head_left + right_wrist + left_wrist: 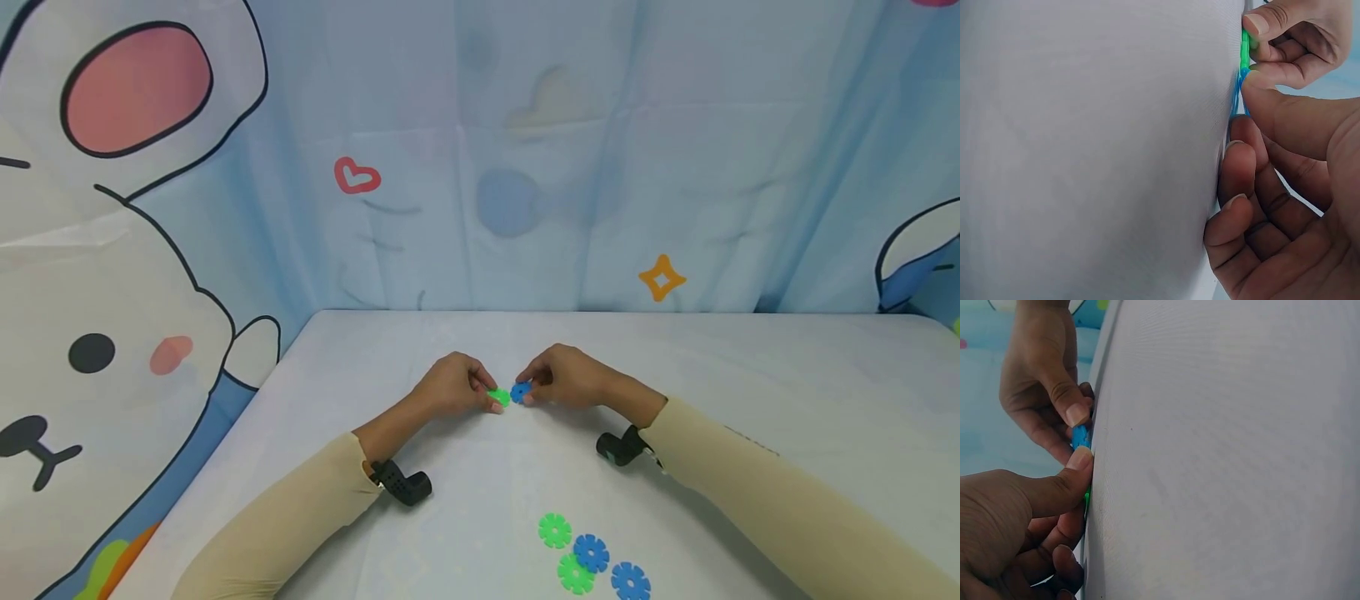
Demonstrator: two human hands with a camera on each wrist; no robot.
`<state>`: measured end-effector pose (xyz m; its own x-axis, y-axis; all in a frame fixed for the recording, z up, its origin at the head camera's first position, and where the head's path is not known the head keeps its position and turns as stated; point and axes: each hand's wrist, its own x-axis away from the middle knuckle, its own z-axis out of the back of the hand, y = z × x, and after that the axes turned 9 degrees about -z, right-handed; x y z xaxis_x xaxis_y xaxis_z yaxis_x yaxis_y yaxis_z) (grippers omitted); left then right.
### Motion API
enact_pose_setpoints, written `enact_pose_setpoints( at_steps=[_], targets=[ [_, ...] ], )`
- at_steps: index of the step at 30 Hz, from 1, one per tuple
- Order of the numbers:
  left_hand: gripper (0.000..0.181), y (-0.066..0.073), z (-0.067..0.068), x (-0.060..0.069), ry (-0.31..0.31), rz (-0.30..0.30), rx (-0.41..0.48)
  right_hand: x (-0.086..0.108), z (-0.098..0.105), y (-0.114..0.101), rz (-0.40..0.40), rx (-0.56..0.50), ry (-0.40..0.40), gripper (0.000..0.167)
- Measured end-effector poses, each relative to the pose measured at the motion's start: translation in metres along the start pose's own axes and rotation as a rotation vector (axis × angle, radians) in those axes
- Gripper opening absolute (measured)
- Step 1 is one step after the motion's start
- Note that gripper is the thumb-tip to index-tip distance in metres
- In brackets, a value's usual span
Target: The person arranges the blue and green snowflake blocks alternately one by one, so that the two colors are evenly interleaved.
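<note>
Pinched green disc btwn thumb & fingers of L hand, over far part of white table; clamped blue disc likewise w/ R hand, just right of it. Had 4 loose discs (2 green, 2 blue) nearer, sl. right.

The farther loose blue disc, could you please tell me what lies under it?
A green disc lies partly under the blue disc; its overlapped edge is covered and cannot be seen.

Hands near each other, both pinching.
</note>
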<state>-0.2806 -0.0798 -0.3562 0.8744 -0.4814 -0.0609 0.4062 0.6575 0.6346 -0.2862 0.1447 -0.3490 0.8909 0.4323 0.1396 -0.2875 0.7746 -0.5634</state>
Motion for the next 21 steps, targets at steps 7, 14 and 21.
enact_pose_setpoints(
  at_steps=[7, 14, 21],
  targets=[
    [0.023, -0.0005, -0.0007, 0.0002, 0.000, -0.002, 0.002, 0.0014, -0.0013, -0.0012, -0.004, 0.006, 0.016, 0.030],
    [0.020, 0.0003, -0.0002, 0.0013, -0.001, -0.013, -0.009, 0.0000, -0.0011, -0.0022, -0.032, 0.017, 0.037, 0.034],
    [0.019, 0.0004, 0.0019, 0.0023, -0.011, -0.025, -0.010, 0.0005, -0.0011, -0.0055, -0.083, 0.027, 0.049, 0.035]
  ],
)
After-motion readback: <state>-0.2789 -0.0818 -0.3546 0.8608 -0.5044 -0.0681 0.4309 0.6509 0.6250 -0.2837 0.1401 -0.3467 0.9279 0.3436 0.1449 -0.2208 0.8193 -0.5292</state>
